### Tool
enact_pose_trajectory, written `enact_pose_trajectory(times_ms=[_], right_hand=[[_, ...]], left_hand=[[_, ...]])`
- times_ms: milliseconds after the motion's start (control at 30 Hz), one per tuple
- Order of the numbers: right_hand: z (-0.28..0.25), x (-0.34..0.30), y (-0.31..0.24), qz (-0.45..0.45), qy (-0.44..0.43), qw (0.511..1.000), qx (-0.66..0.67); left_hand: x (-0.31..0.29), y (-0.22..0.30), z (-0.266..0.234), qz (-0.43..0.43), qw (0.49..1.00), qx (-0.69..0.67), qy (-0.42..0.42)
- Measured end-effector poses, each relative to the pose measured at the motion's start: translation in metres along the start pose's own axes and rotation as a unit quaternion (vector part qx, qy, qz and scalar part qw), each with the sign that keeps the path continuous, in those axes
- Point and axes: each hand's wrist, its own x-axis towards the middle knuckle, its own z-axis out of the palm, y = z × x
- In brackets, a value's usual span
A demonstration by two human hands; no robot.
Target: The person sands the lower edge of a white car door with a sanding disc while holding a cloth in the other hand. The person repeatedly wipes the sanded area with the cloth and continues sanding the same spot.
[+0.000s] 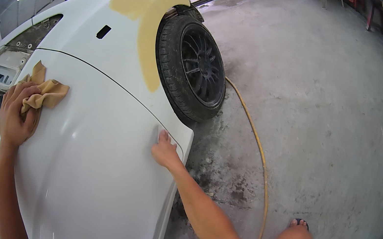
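Observation:
A white car door (95, 164) stretches in front of me, with the white front fender (75, 38) beyond its seam. My left hand (17, 116) rests near the door's upper edge, its fingers closed over a crumpled tan cloth (51, 93). Lower down, by the door's front bottom corner, my right hand (165, 151) presses against the panel with its fingers together. A small pale piece (160, 130) shows at those fingertips; its kind cannot be made out.
Yellowish filler (147, 48) covers the fender around the wheel arch. A black-rimmed wheel (202, 66) stands there. A yellow hose (259, 147) runs over the concrete floor (321, 114) on the right. My foot (299, 223) is at lower right.

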Motion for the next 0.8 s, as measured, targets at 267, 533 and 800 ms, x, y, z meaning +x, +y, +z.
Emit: enact_pose_trajectory(times_ms=[267,533,800], right_hand=[[-0.003,0.009,0.014,0.027,-0.008,0.999,-0.045],[-0.006,0.005,0.023,0.013,-0.014,0.999,-0.045],[-0.006,0.003,0.014,0.019,-0.002,0.999,-0.04]], left_hand=[[0.0,-0.002,0.001,0.005,1.0,-0.01,0.002],[-0.002,-0.008,0.005,0.004,1.0,-0.01,0.0],[-0.003,-0.011,0.009,0.003,1.0,0.025,-0.002]])
